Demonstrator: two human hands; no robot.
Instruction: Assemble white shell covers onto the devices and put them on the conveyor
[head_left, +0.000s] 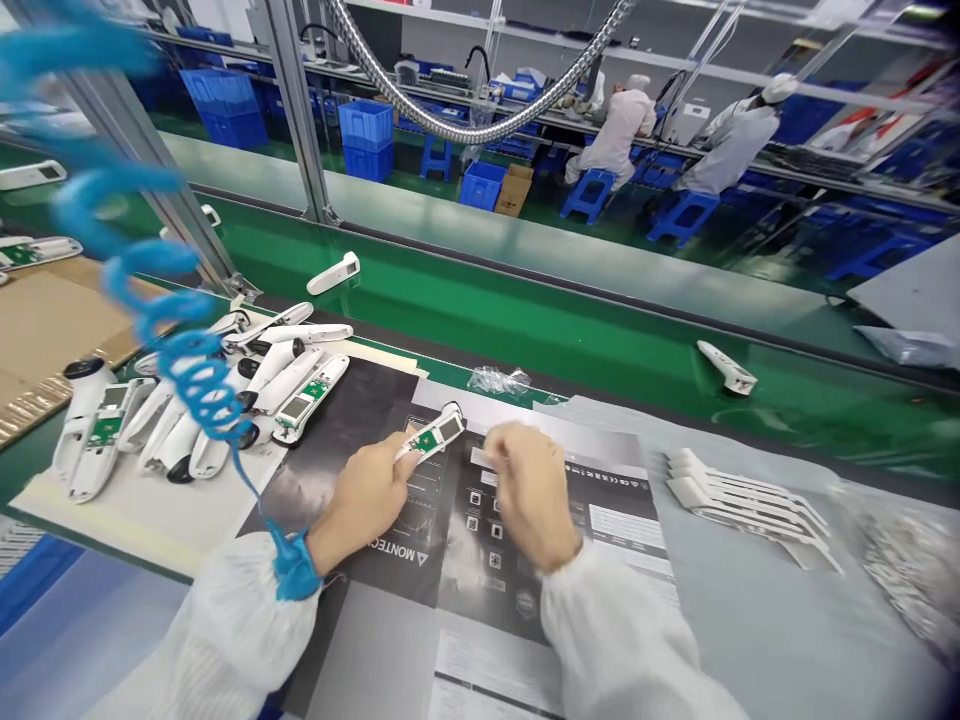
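My left hand [373, 492] is closed around a white handheld infrared thermometer [437, 435] whose green circuit board and small display lie exposed. It is held tilted above a dark printed sheet [405, 555], its display end toward the upper right. Just to the right, apart from the thermometer, my right hand [531, 490] has its fingers curled together and slightly blurred; whatever they hold, if anything, is hidden. A blue wrist strap [294, 568] with a coiled blue cord [191, 370] circles my left wrist.
Several similar white thermometers [161, 425] are heaped at left. White plastic parts [750, 505] lie on the right, beside a clear bag of small parts [900, 560]. Single thermometers [724, 367] rest on the green conveyor belt [525, 320]. A metal post [296, 110] rises behind; two people sit far back.
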